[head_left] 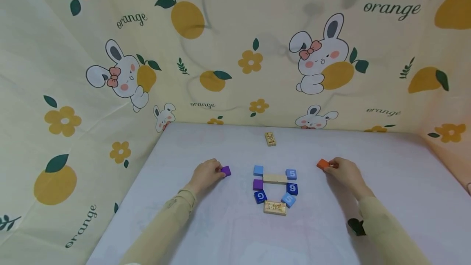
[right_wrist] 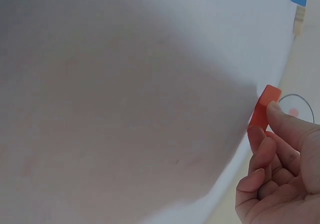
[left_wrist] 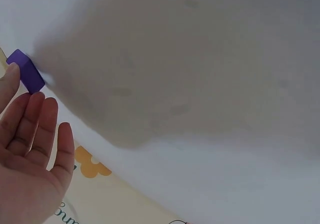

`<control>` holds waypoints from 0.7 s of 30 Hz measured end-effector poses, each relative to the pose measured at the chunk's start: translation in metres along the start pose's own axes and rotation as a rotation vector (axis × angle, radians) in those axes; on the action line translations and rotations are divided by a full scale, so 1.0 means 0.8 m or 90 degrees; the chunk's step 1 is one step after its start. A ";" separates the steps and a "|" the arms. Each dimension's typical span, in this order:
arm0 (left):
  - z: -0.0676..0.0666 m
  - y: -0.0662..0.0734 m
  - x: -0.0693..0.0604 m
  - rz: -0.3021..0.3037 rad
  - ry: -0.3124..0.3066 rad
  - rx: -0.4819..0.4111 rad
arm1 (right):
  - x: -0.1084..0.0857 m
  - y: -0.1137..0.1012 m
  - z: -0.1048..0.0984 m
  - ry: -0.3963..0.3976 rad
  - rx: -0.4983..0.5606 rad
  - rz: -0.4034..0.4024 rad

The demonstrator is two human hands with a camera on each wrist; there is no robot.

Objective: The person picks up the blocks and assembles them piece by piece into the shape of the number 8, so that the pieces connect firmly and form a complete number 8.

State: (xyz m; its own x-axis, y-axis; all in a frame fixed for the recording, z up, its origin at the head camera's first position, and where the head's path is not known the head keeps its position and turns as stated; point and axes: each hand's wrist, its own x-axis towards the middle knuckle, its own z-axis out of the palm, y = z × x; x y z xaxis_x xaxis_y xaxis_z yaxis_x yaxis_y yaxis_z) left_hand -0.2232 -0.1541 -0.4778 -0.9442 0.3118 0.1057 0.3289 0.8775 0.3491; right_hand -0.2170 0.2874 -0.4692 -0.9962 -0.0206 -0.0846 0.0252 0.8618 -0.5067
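Between thumb and fingertips, my left hand pinches a purple block; the left wrist view shows this purple block close up. On the other side, my right hand pinches an orange block, also seen as a red-orange block in the right wrist view. Between the hands lies a ring-like layout: a light blue block, a purple block, a plain wooden strip, blue blocks marked with numbers and a printed wooden tile at its near end.
Another printed wooden tile lies near the back of the white table. Behind it hangs a cream cloth with oranges, rabbits and flowers, which also runs along the left side. A dark green patch shows beside the right sleeve.
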 end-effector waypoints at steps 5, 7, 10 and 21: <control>0.007 0.003 0.011 -0.009 0.010 -0.033 | 0.005 -0.004 0.005 -0.001 0.012 0.007; 0.009 0.004 0.015 -0.010 0.015 -0.050 | 0.007 -0.007 0.007 0.000 0.016 0.009; 0.012 0.007 0.023 -0.016 0.018 -0.062 | 0.009 -0.012 0.010 0.003 0.024 0.010; 0.024 0.030 0.047 -0.017 0.026 -0.053 | 0.019 -0.033 0.025 -0.016 0.048 0.058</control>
State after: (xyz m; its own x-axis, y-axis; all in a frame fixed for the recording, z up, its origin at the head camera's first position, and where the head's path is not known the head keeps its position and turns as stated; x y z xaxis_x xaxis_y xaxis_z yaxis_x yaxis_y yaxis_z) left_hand -0.2506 -0.1146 -0.4834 -0.9529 0.2728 0.1329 0.3034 0.8515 0.4277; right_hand -0.2308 0.2543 -0.4738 -0.9872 0.0428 -0.1539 0.1227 0.8199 -0.5592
